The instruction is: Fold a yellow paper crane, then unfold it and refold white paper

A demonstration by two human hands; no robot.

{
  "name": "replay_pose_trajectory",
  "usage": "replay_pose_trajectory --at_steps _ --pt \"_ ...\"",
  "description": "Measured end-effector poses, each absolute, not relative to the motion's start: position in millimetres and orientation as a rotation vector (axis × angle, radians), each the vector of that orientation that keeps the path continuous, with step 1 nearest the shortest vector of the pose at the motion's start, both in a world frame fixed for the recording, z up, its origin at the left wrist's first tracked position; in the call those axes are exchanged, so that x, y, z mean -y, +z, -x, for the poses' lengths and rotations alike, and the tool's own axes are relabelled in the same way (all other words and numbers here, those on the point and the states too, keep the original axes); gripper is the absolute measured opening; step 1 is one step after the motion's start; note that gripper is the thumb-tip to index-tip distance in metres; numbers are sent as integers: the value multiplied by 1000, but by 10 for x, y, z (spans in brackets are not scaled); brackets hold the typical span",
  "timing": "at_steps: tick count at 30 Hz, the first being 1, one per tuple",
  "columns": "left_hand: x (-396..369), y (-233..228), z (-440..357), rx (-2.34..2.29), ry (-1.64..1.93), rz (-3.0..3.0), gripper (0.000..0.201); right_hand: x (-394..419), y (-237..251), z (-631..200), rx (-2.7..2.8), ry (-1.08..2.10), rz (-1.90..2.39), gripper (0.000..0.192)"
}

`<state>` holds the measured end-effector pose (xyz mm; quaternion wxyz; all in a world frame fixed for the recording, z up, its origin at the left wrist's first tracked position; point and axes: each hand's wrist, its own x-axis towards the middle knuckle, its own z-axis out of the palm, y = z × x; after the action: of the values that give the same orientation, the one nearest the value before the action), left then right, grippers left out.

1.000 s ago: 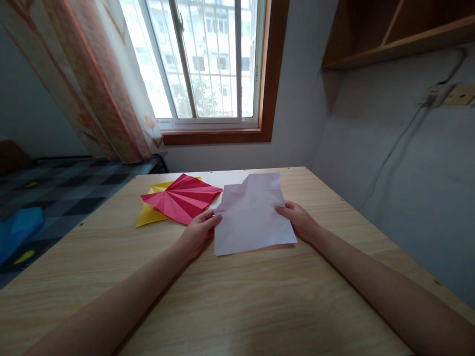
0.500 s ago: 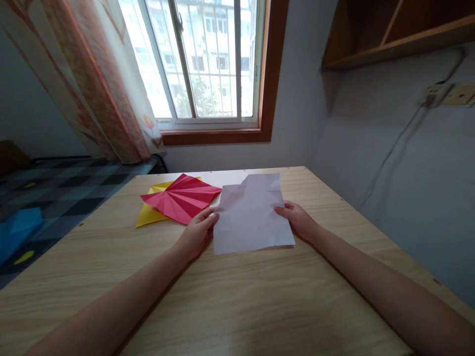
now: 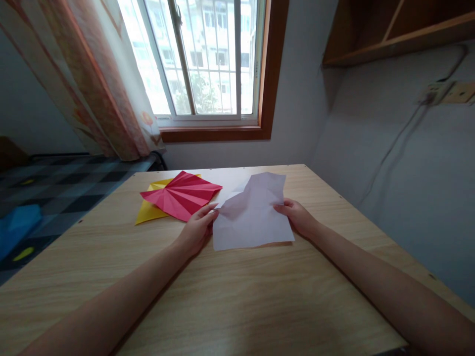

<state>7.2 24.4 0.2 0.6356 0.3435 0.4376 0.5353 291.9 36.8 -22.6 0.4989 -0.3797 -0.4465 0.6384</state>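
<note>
A creased pale lilac sheet of paper (image 3: 252, 217) lies on the wooden table (image 3: 237, 296), its far part lifted and bent. My left hand (image 3: 196, 230) pinches the sheet's left edge. My right hand (image 3: 299, 217) grips its right edge. To the left of my left hand lies a pleated red paper (image 3: 181, 194), resting on a yellow paper (image 3: 148, 211).
A white sheet (image 3: 226, 179) lies behind the lilac one near the table's far edge. Beyond are a window with a curtain, a wall shelf at top right, and a bed with a checked cover at left.
The far part of the lilac sheet has risen and buckled, its left far corner folding inward. Both hands keep their grip on the side edges.
</note>
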Motion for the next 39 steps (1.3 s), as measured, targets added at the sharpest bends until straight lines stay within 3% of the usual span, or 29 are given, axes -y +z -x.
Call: replay_pose_trajectory --at_steps 39 --pt "-272 31 -27 -1020 1187 -794 16 -363 -200 -2967 1149 1431 1023 23"
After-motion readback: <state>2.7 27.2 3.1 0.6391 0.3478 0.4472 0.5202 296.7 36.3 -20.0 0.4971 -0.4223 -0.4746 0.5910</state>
